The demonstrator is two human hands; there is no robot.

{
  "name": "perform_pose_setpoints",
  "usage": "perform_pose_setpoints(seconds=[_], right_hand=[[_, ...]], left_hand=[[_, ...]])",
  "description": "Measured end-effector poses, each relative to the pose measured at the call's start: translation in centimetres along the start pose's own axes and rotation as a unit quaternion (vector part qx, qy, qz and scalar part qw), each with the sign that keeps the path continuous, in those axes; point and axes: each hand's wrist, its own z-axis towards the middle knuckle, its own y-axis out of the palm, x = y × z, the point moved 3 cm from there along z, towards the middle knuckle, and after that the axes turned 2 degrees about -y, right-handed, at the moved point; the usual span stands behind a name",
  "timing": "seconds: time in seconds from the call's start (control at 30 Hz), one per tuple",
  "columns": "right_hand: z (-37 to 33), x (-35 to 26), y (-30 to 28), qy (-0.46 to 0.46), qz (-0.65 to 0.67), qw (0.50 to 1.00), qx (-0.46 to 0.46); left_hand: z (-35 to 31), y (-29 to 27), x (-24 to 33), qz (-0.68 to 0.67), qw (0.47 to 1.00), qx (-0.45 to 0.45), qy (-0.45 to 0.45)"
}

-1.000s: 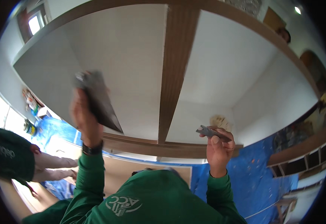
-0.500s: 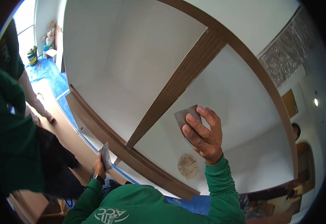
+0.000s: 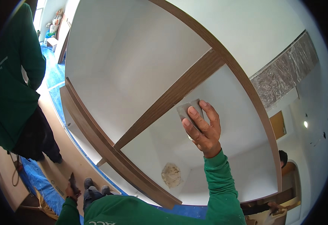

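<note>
My right hand (image 3: pixel 206 133) is raised in front of a white recessed panel (image 3: pixel 227 105), its fingers pressed over a flat, rectangular grey spreader blade (image 3: pixel 186 108). Whether the blade touches the panel I cannot tell. Low at my left side, my left hand (image 3: pixel 73 192) grips a second spreader blade (image 3: pixel 72 180), which looks dark and points upward. A brown wood-grain divider (image 3: pixel 167 99) crosses the recess just left of my right hand. Below that hand, a rough, round beige patch (image 3: pixel 171 175) shows on the white surface.
A brown wooden frame (image 3: pixel 242 78) borders the recess, with a ledge (image 3: pixel 115 161) along its lower side. At left stands a person in green (image 3: pixel 13 82) on brown floor covering (image 3: pixel 64 144). Blue sheeting (image 3: pixel 40 176) lies nearby. Another person's head (image 3: pixel 283 158) shows at far right.
My left hand has dropped down and leftward with its blade, away from the ledge. My right hand still holds its blade near the panel. The co-worker at left has straightened and turned.
</note>
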Motion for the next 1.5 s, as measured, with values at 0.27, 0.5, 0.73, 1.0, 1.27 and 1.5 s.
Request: perform_pose_setpoints(seconds=[0.27, 0.5, 0.73, 1.0, 1.27, 1.5], right_hand=[[-0.3, 1.1, 0.7, -0.039, -0.030, 0.999, 0.005], [0.5, 2.1, 1.5, -0.057, -0.025, 0.998, 0.017], [-1.2, 1.9, 0.7, -0.060, -0.006, 0.998, -0.027], [0.4, 2.5, 1.0, -0.073, -0.045, 0.996, -0.005], [-0.5, 1.9, 0.6, -0.063, -0.030, 0.998, 0.004], [0.1, 1.6, 1.4, -0.067, -0.050, 0.996, -0.007]], left_hand=[[-1.8, -9.4, -0.5, -0.055, 0.994, 0.094, 0.014], [-4.1, -8.3, -6.3, -0.138, 0.985, 0.102, -0.001], [-5.6, -6.5, -10.9, -0.148, 0.979, 0.140, -0.009], [-6.1, -7.7, -10.7, -0.179, 0.974, 0.138, 0.012], [-6.5, -8.2, -9.4, -0.173, 0.978, 0.116, 0.019], [-7.1, -7.9, -7.7, -0.184, 0.973, 0.140, 0.025]])
